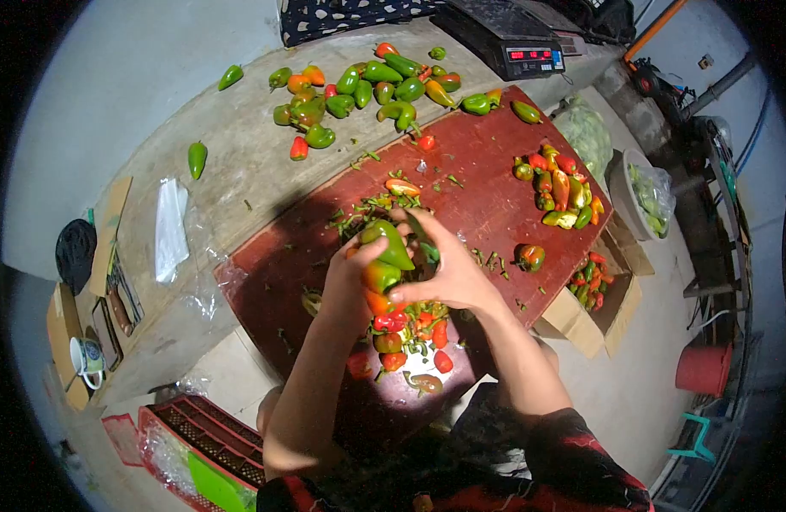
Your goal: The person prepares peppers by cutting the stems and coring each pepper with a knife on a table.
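Observation:
Above the red tabletop (487, 162), several peppers are gathered between my two hands. My left hand (350, 269) curls round their left side, its thumb against a green pepper (391, 246). Below that one sits a green-and-orange pepper (381, 276). My right hand (458, 271) closes in from the right, its thumb near the lower pepper and its fingers curved at the top. A dark green thing (430, 252) shows at its palm; I cannot make out its kind. Red and orange peppers (391, 321) lie beneath my hands, and cut stems (350, 220) are scattered beyond them.
Many whole peppers (376, 90) lie on the concrete ledge (248, 128), near a digital scale (504, 43). A pepper pile (564, 188) occupies the table's right side. A cardboard box (572, 320) holding peppers stands on the floor, with a red crate (205, 427) at lower left.

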A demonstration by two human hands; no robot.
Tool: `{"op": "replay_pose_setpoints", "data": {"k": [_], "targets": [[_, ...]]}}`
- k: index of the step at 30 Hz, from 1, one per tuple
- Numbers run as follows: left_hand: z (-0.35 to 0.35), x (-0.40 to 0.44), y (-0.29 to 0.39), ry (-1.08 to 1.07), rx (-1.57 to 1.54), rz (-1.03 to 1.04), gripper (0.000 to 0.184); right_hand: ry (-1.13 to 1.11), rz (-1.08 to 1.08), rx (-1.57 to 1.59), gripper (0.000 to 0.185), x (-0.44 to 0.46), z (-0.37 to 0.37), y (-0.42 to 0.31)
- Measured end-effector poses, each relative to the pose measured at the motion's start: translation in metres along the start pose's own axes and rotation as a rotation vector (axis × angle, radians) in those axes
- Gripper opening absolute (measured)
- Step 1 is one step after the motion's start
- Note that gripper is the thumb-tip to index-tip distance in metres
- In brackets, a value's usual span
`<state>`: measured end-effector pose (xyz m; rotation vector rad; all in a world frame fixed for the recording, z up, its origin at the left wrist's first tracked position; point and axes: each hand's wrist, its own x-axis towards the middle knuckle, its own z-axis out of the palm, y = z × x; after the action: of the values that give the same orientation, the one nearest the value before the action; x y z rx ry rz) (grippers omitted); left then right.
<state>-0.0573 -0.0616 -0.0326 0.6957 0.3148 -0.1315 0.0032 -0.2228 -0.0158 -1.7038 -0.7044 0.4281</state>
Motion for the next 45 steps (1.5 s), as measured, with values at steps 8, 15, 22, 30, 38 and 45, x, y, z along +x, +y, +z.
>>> {"op": "replay_pose_setpoints", "data": {"k": [8, 15, 22, 30, 38, 45], "targets": [[0.018, -0.006, 0.012, -0.032, -0.298, -0.066, 0.036, -0.055, 0.032, -0.014, 0.115, 0.000, -0.002, -0.006], [0.007, -0.003, -0.002, -0.229, -0.198, 0.155, 0.032, -0.047, -0.040, -0.105, 0.108, 0.000, 0.006, -0.003], [0.010, 0.003, -0.019, -0.158, -0.148, 0.167, 0.043, 0.104, -0.012, -0.005, 0.086, 0.001, 0.008, 0.018], [0.015, -0.004, -0.011, -0.221, -0.050, 0.096, 0.055, 0.098, 0.048, 0.298, 0.072, 0.003, -0.004, -0.003], [0.008, -0.007, 0.004, -0.243, 0.030, 0.010, 0.088, -0.082, 0.030, 1.217, 0.088, -0.003, -0.041, 0.000], [-0.001, -0.005, 0.005, -0.185, 0.158, -0.003, 0.055, 0.015, -0.262, 1.450, 0.077, -0.016, -0.085, 0.007]]}}
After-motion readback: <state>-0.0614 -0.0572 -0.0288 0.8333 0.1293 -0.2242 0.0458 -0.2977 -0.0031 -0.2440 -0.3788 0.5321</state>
